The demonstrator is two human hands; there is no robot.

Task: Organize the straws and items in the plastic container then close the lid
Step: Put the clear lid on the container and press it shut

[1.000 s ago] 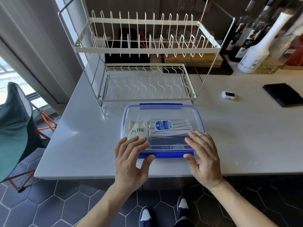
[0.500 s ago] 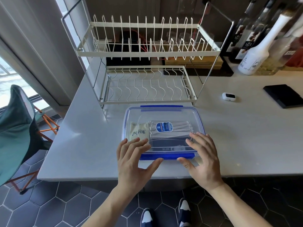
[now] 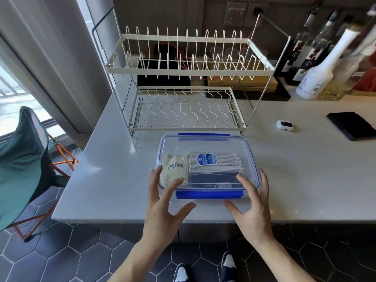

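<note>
A clear plastic container with a blue-trimmed lid on top sits on the grey counter near its front edge. Through the lid I see a bundle of wrapped straws with a blue label and, to its left, a cream packet. The blue front latch lies along the near side. My left hand rests with spread fingers on the lid's front left corner. At the front right corner is my right hand, fingers spread, thumb pointing toward the latch.
A white two-tier wire dish rack stands right behind the container. Bottles line the back right, with a small white device and a black flat object on the counter at right. A green folding chair stands left of the counter.
Both hands have slid back from the top of the lid toward its front corners, and the thumbs have dropped below the front latch. The container has stayed in place.
</note>
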